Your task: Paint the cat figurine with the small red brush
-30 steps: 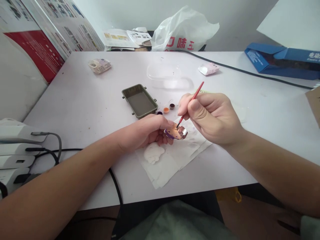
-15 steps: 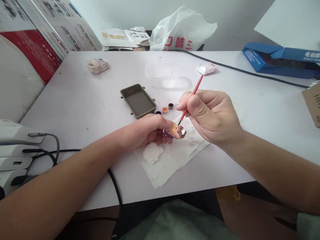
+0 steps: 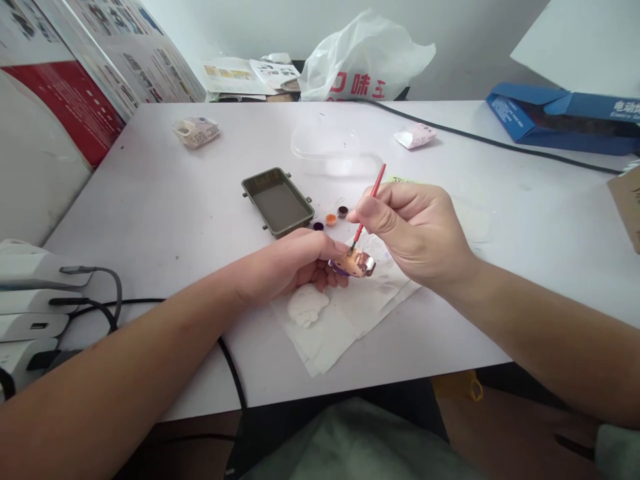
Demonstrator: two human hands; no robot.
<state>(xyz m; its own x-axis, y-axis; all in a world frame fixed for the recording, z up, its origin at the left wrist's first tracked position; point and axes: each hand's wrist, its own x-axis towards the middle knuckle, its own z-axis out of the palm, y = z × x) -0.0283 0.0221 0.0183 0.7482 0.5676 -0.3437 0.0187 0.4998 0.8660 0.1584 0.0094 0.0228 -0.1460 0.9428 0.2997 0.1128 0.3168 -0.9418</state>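
My left hand [image 3: 315, 257] is closed on a small painted figurine [image 3: 357, 264], orange on top with brown and white at its right end and purple along the lower edge. Between the thumb and fingers of my right hand [image 3: 410, 227] is a red paintbrush [image 3: 369, 200], its dark tip at the orange surface near my left thumb. Just beyond lie small paint pots: a dark purple one [image 3: 319, 227], an orange one [image 3: 331, 219] and a dark brown one [image 3: 343, 211]. Below the figurine, a white unpainted piece [image 3: 307, 305] rests on white tissue [image 3: 345, 333].
An olive tray [image 3: 277, 200] sits beyond my left hand, with a clear plastic lid [image 3: 335, 157] behind it. Small packets [image 3: 196, 132] lie farther back. A black cable [image 3: 480, 137] runs toward a blue box [image 3: 560, 120]. White chargers [image 3: 37, 267] with cords stand at left.
My right hand has shifted slightly left and the brush stands more upright. Its tip has moved left along the orange surface toward my left thumb.
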